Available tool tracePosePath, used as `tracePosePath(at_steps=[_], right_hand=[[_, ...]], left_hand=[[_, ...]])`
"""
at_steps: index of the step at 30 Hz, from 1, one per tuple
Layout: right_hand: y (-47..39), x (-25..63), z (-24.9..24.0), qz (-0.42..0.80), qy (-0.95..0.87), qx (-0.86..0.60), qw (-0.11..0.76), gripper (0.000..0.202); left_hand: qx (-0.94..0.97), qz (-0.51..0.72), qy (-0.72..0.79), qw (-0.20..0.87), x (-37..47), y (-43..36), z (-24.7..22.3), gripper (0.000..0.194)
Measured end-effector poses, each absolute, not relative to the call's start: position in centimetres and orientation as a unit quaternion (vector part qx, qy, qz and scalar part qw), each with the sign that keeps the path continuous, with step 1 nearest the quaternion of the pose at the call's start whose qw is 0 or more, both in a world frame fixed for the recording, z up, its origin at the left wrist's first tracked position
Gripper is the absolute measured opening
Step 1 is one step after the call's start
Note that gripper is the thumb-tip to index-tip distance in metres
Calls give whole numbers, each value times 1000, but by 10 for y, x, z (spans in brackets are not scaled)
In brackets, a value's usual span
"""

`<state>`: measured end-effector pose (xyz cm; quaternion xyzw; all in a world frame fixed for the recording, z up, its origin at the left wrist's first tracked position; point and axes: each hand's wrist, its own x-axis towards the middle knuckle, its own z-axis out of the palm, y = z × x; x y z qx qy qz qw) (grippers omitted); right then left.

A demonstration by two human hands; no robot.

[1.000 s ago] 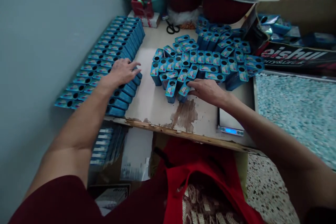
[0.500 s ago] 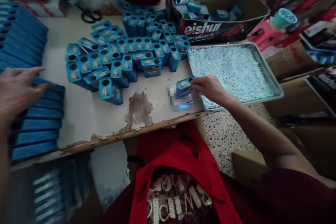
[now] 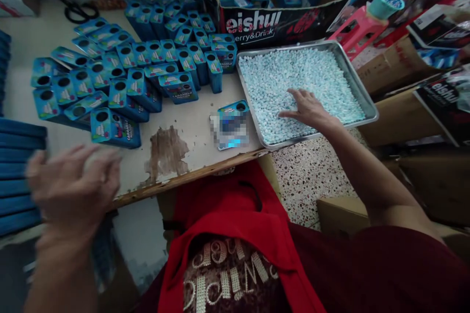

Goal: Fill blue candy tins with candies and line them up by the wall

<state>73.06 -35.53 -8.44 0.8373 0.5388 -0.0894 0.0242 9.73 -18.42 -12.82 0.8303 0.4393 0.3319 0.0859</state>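
Note:
Over the metal tray (image 3: 367, 100) of small pale-blue candies (image 3: 290, 78), my right hand (image 3: 306, 109) is spread, its fingers at the candies and no package in it. My left hand (image 3: 79, 181), blurred by motion, is above the table's front edge, just right of the stacked blue packages (image 3: 20, 171); whether it holds anything is unclear. One blue tin (image 3: 235, 108) stands on a small device, partly pixelated, left of the tray. Many blue tins with round dark holes (image 3: 178, 87) stand grouped on the white table (image 3: 198, 122).
Behind the tray is a black-printed cardboard box (image 3: 257, 24) with blue tins inside. Black scissors (image 3: 81, 11) lie at the back left. A pink stool (image 3: 358, 32) with a teal cup (image 3: 385, 3) stands beyond the tray. Cardboard boxes (image 3: 389, 117) are at the right.
My right hand has let go of the blue tin on the device and moved right over the candies. My left hand has left the stacked packages, moving right and down. The view has shifted right.

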Motion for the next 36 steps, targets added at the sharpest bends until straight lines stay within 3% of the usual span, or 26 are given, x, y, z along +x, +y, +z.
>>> tracePosePath(at_steps=[2,5,13,18,21,27,32,36], right_hand=[[-352,735,-100,-101,543,833,17,109],[-336,727,-111,-71,550,832,18,96],[-316,724,-89,-99,601,791,54,48],[-318,734,-62,-150,556,817,-37,27],[-320,733,-52,-192,496,840,-103,20],[-318,720,-39,-262,455,839,-145,15],[-298,679,-9,-342,516,765,-179,31],[-277,635,13,-314,586,729,-165,23]], left_hand=[[859,332,389,14,128,-204,-149,12],[882,320,345,-28,166,-218,-164,10],[897,273,347,35,190,-221,-160,18],[887,250,376,92,180,-219,-159,22],[887,249,375,102,189,-216,-159,25],[853,297,384,190,221,-207,-174,29],[838,289,411,211,227,-200,-188,30],[852,288,393,192,226,-200,-195,28]])
